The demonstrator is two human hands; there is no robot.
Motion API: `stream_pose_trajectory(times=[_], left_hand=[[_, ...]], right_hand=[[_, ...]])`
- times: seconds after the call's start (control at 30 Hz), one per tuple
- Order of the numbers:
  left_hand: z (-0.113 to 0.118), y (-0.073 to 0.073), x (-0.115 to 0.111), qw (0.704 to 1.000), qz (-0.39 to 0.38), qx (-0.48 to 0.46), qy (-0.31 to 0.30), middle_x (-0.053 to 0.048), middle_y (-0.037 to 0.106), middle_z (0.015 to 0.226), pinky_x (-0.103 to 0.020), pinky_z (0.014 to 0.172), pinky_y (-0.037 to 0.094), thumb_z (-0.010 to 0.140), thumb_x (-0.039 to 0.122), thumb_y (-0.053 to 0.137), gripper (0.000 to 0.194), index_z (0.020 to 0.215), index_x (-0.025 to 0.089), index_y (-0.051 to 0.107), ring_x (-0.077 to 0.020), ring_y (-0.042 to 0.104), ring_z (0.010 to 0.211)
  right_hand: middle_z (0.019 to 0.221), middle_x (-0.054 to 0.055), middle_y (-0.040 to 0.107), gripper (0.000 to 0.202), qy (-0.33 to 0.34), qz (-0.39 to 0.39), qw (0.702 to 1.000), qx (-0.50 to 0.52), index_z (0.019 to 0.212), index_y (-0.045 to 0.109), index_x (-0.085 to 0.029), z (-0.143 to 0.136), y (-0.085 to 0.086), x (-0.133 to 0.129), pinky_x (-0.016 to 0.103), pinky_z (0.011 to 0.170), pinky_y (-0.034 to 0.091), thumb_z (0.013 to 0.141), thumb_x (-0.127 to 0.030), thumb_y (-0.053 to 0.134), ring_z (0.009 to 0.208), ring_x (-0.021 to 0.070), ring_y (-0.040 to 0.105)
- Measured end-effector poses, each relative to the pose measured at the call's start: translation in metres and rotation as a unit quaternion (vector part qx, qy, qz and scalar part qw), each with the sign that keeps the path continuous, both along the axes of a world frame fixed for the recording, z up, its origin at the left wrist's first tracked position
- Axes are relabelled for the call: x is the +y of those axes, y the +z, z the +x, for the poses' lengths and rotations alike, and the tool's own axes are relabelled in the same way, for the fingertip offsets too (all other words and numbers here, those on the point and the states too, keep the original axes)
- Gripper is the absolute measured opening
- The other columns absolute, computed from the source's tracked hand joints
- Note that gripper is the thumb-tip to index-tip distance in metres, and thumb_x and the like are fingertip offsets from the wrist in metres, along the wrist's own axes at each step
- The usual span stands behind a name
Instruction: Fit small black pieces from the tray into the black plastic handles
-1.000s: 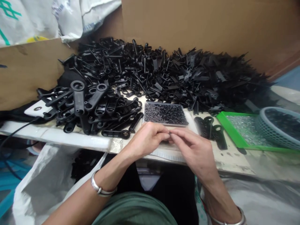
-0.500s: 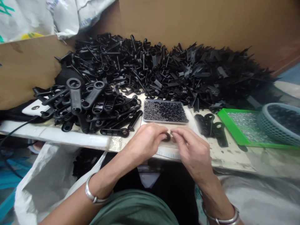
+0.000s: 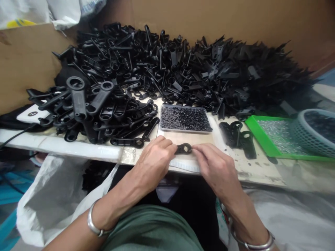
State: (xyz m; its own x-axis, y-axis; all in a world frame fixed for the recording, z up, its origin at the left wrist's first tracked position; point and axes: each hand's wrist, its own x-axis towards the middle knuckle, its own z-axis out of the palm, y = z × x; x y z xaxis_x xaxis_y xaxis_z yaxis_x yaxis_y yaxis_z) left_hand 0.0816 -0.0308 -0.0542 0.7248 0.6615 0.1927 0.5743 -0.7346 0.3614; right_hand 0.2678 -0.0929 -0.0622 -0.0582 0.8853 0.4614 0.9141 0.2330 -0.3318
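Observation:
My left hand (image 3: 159, 157) is closed on one end of a black plastic part (image 3: 179, 150), whose ringed end sticks out to the right. At the ring's right edge, the thumb and fingers of my right hand (image 3: 214, 162) are pinched together; whatever they hold is too small to make out. Just beyond both hands lies a shallow clear box (image 3: 163, 131) of tiny dark and metallic pieces. Similar flat black pieces (image 3: 246, 143) rest on the bench to the right of the box.
Long black ringed parts (image 3: 78, 101) are heaped at left. A larger black pile (image 3: 170, 66) runs along the cardboard wall (image 3: 222, 17). At right, a green tray (image 3: 264, 146) holds small clear or shiny pieces beside a grey basket (image 3: 309, 130). A white sack (image 3: 39, 205) hangs below the bench edge.
My left hand has drawn slightly left and down, so more of the black plastic part shows between my hands. The right hand stays pinched at its ringed end. The view has shifted slightly.

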Motion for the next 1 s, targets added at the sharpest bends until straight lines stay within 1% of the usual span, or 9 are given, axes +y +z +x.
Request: stream_pose_trajectory(times=[0.17,0.3,0.4,0.5,0.63,0.77,0.87,1.0], left_hand=[[0.001,-0.003,0.000,0.998,-0.021,-0.050,0.012,-0.005,0.066,0.092,-0.034,0.084,0.048,0.086,0.013,0.061,0.008,0.093,0.014,0.065,-0.0199,0.055,0.090],[0.000,-0.005,0.001,0.998,-0.022,-0.062,0.012,-0.005,0.066,0.092,-0.035,0.084,0.049,0.086,0.014,0.062,0.007,0.092,0.014,0.065,-0.0201,0.055,0.089],[0.000,-0.006,0.002,0.998,-0.022,-0.062,0.010,-0.005,0.066,0.091,-0.035,0.083,0.048,0.086,0.015,0.062,0.007,0.092,0.014,0.065,-0.0202,0.054,0.088],[0.000,-0.007,0.001,0.998,-0.022,-0.064,0.007,-0.005,0.065,0.089,-0.036,0.082,0.048,0.086,0.015,0.062,0.007,0.092,0.014,0.065,-0.0206,0.054,0.087],[-0.001,-0.010,0.001,0.996,-0.026,-0.079,0.008,-0.005,0.064,0.090,-0.036,0.083,0.049,0.086,0.014,0.061,0.006,0.091,0.014,0.064,-0.0206,0.053,0.088],[-0.001,-0.013,0.001,0.996,-0.028,-0.085,0.005,-0.006,0.064,0.090,-0.036,0.083,0.049,0.087,0.011,0.058,0.008,0.092,0.013,0.064,-0.0207,0.054,0.088],[-0.001,-0.013,0.002,0.995,-0.026,-0.092,0.003,-0.006,0.064,0.089,-0.035,0.081,0.049,0.086,0.008,0.057,0.011,0.092,0.012,0.065,-0.0206,0.054,0.087],[-0.001,-0.012,0.003,0.995,-0.032,-0.092,0.005,-0.006,0.064,0.088,-0.036,0.080,0.049,0.088,0.011,0.056,0.010,0.090,0.013,0.065,-0.0210,0.055,0.087]], right_hand=[[0.089,0.006,0.069,0.012,-0.001,-0.002,1.000,-0.019,0.094,0.064,-0.014,-0.005,0.001,-0.001,0.029,0.074,0.048,0.093,-0.018,0.052,0.081,0.0174,0.065],[0.088,0.006,0.069,0.013,0.002,-0.008,0.999,-0.050,0.094,0.064,-0.014,-0.011,0.002,0.000,0.029,0.073,0.046,0.093,-0.018,0.051,0.082,0.0177,0.064],[0.084,0.006,0.068,0.015,-0.001,-0.013,0.996,-0.089,0.093,0.064,-0.015,-0.015,0.004,0.000,0.029,0.069,0.044,0.094,-0.019,0.050,0.078,0.0172,0.064],[0.081,0.005,0.067,0.014,-0.007,-0.017,0.991,-0.135,0.090,0.064,-0.016,-0.017,0.007,0.000,0.029,0.064,0.041,0.093,-0.018,0.050,0.074,0.0175,0.062],[0.078,0.004,0.064,0.011,-0.021,-0.030,0.980,-0.198,0.086,0.062,-0.017,-0.022,0.011,0.000,0.030,0.059,0.036,0.088,-0.012,0.052,0.073,0.0189,0.061],[0.068,0.003,0.058,0.014,-0.061,-0.040,0.965,-0.252,0.074,0.056,-0.018,-0.034,0.013,-0.001,0.030,0.051,0.030,0.085,-0.011,0.053,0.063,0.0187,0.058],[0.065,0.003,0.058,0.015,-0.089,-0.050,0.960,-0.261,0.071,0.054,-0.018,-0.045,0.013,0.000,0.030,0.048,0.025,0.085,-0.012,0.053,0.057,0.0178,0.058],[0.071,0.004,0.065,0.012,-0.115,-0.079,0.967,-0.213,0.077,0.060,-0.018,-0.050,0.013,0.007,0.030,0.047,0.024,0.086,-0.015,0.052,0.057,0.0171,0.059]])
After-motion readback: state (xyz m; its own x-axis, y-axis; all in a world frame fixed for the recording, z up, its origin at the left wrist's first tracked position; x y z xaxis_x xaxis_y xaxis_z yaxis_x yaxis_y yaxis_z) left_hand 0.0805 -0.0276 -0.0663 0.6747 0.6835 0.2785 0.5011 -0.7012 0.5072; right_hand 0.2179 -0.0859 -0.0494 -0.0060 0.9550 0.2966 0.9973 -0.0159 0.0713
